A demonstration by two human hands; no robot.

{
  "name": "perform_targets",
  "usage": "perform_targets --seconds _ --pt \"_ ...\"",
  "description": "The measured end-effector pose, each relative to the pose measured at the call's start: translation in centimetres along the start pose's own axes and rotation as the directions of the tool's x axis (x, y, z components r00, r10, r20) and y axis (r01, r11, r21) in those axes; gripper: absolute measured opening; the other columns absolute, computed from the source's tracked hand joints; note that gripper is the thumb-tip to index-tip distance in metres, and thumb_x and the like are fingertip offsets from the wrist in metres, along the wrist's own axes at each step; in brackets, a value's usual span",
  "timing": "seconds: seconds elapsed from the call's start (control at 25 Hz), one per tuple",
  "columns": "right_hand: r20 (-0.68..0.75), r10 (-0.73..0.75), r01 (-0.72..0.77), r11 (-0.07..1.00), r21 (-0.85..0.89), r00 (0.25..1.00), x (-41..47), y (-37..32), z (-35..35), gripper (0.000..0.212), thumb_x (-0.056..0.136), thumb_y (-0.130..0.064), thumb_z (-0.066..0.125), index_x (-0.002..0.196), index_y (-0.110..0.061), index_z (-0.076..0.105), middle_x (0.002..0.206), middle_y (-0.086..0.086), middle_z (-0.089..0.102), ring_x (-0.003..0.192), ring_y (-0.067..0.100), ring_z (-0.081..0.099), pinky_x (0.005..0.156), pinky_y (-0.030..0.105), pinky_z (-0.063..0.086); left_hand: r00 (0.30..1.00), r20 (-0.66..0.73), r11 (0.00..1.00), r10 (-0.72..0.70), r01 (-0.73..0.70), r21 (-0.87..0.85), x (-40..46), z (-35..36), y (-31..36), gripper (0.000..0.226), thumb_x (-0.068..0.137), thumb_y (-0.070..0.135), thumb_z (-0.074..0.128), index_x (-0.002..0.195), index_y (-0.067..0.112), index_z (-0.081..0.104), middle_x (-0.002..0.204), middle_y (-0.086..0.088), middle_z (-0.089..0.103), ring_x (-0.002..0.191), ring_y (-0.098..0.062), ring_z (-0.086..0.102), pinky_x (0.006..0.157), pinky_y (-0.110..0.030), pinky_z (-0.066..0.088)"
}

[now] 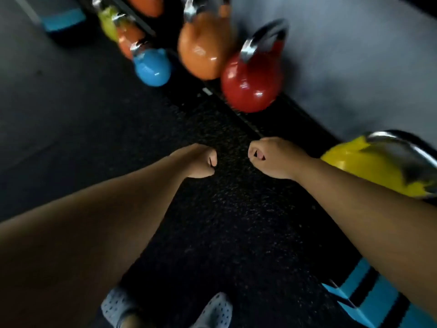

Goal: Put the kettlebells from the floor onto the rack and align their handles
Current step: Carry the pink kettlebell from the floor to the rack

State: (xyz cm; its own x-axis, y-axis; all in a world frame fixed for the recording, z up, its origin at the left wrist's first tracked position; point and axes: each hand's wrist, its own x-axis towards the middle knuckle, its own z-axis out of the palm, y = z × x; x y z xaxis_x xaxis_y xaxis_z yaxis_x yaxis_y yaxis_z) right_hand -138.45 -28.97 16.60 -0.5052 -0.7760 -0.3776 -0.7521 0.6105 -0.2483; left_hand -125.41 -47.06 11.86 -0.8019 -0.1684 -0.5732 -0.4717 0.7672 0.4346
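Head view looks down over two bare forearms stretched out above dark speckled floor (pixel 227 221); the left hand (pixel 202 162) is curled into a loose fist with nothing in it, and the right hand (pixel 269 157) is likewise closed on itself and empty, the two fists near each other but apart; the picture is blurred, so fine detail is lost. Ahead, a red kettlebell (pixel 251 87) and an orange kettlebell (pixel 204 49) sit side by side on a dark rack (pixel 248 121) against the pale wall, with a blue kettlebell (pixel 152 68) and smaller ones further along; a yellow kettlebell (pixel 378 166) lies just beyond the right forearm, whether on the rack or the floor I cannot tell. These look to be solid, heavy, rigid weights with glossy round bodies that would slip under a palm; the sensible grip is through the bright metal handle (pixel 267 39) on top, fingers wrapped fully round the bar, lifting close to the body and turning by that handle to line it up.
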Motion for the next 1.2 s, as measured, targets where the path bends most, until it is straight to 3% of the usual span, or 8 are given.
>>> perform_targets --seconds 0.24,0.52,0.68,0.84,0.96,1.04,1.12,1.2 --pt "0.444 -0.171 0.225 0.972 -0.07 0.88 6.4 -24.9 13.7 0.014 0.096 -0.034 0.049 0.1 -0.029 0.062 0.099 -0.003 0.062 0.085 0.019 0.061 0.079 0.042 0.056 0.952 0.067 0.932 -0.298 0.306 -0.196 -15.7 8.3 -25.1 0.03 0.085 0.019 0.053 0.11 0.033 0.062 0.118 0.0 0.062 0.109 -0.026 0.059 0.089 -0.044 0.05" --pt "0.663 -0.36 0.502 0.864 -0.027 0.656 4.3 -55.3 32.9 0.015 0.096 -0.03 0.051 0.097 -0.027 0.065 0.095 -0.002 0.065 0.083 0.021 0.063 0.078 0.044 0.056 0.794 0.109 0.669 -0.598 0.57 -0.476 -38.9 21.8 -49.2 0.02 0.085 0.022 0.06 0.101 0.033 0.06 0.118 -0.001 0.064 0.112 -0.026 0.058 0.097 -0.049 0.047" --pt "0.699 -0.431 0.616 0.787 -0.018 0.57 0.9 -67.5 41.7 0.017 0.094 -0.029 0.049 0.089 -0.028 0.066 0.083 -0.004 0.067 0.076 0.02 0.064 0.076 0.045 0.057 0.669 0.098 0.51 -0.737 0.645 -0.569 -50.2 28.8 -57.0 0.021 0.082 0.019 0.056 0.098 0.032 0.06 0.118 -0.001 0.066 0.109 -0.026 0.06 0.096 -0.045 0.049" --pt "0.701 -0.54 0.751 0.66 0.009 0.466 -3.1 -78.5 49.9 0.013 0.089 -0.029 0.051 0.085 -0.031 0.064 0.082 -0.006 0.066 0.076 0.02 0.063 0.073 0.042 0.057 0.471 0.067 0.327 -0.879 0.701 -0.634 -59.4 36.7 -62.2 0.034 0.084 0.027 0.053 0.117 0.028 0.06 0.126 -0.002 0.06 0.119 -0.029 0.054 0.093 -0.046 0.046" --pt "0.651 -0.636 0.813 0.58 0.049 0.414 -5.2 -84.6 55.1 0.003 0.085 -0.026 0.058 0.086 -0.024 0.06 0.089 -0.001 0.065 0.086 0.025 0.063 0.077 0.04 0.053 0.314 -0.024 0.241 -0.949 0.675 -0.697 -62.3 41.0 -64.5 0.043 0.078 0.022 0.061 0.121 0.024 0.054 0.122 -0.005 0.053 0.117 -0.03 0.05 0.093 -0.051 0.046" --pt "0.628 -0.686 0.854 0.517 0.064 0.368 -6.7 -87.9 59.1 0.024 0.081 -0.022 0.065 0.102 -0.018 0.055 0.108 0.006 0.058 0.099 0.027 0.057 0.087 0.043 0.05 0.213 -0.037 0.181 -0.976 0.713 -0.677 -63.5 43.9 -66.3 0.051 0.074 0.02 0.067 0.122 0.021 0.049 0.12 -0.007 0.049 0.112 -0.03 0.048 0.094 -0.049 0.045" --pt "0.622 -0.714 0.902 0.431 0.029 0.321 -8.0 -90.1 62.5 0.052 0.076 -0.019 0.068 0.122 -0.015 0.045 0.123 0.01 0.047 0.111 0.03 0.047 0.094 0.045 0.046 0.174 0.013 0.125 -0.985 0.758 -0.64 -64.3 46.4 -67.8 0.054 0.072 0.023 0.068 0.122 0.02 0.047 0.119 -0.008 0.046 0.111 -0.03 0.045 0.094 -0.049 0.043" --pt "0.64 -0.703 0.931 0.361 -0.057 0.311 -8.6 -91.0 65.4 0.064 0.075 -0.021 0.068 0.132 -0.015 0.039 0.129 0.011 0.043 0.116 0.033 0.043 0.096 0.047 0.043 0.167 0.062 0.087 -0.984 0.755 -0.65 -64.5 48.4 -69.0 0.05 0.077 0.03 0.067 0.122 0.019 0.049 0.12 -0.009 0.045 0.112 -0.031 0.043 0.095 -0.05 0.042"
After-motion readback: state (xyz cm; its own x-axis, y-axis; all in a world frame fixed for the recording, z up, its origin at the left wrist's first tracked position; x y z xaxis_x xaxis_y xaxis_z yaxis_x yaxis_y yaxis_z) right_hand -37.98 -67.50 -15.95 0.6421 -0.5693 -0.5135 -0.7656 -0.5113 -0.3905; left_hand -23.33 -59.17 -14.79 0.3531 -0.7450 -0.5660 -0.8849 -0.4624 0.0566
